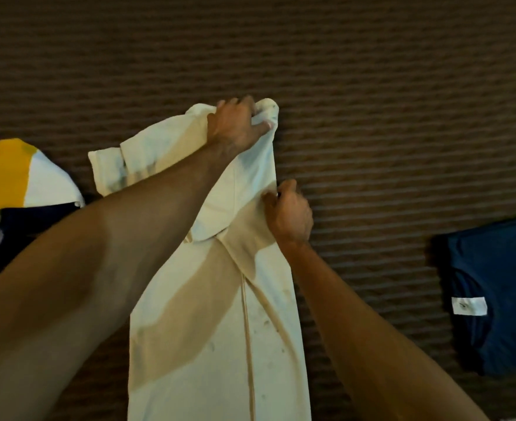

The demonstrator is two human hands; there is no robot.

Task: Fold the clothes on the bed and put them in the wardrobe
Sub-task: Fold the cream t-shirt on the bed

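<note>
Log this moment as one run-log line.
step: folding cream shirt on bed | left hand: grips collar end | right hand: pinches right edge

Both arms are bare and stretched out forward. The left arm (104, 253) cuts diagonally across from the lower left, and the left hand (237, 126) at the far end has its fingers curled over with the thumb pinching, clearly gripping something. The right arm (372, 344) comes up from the lower right, with the right hand (288, 211) nearer in, knuckles up, fingertips pinched tight too.
</note>
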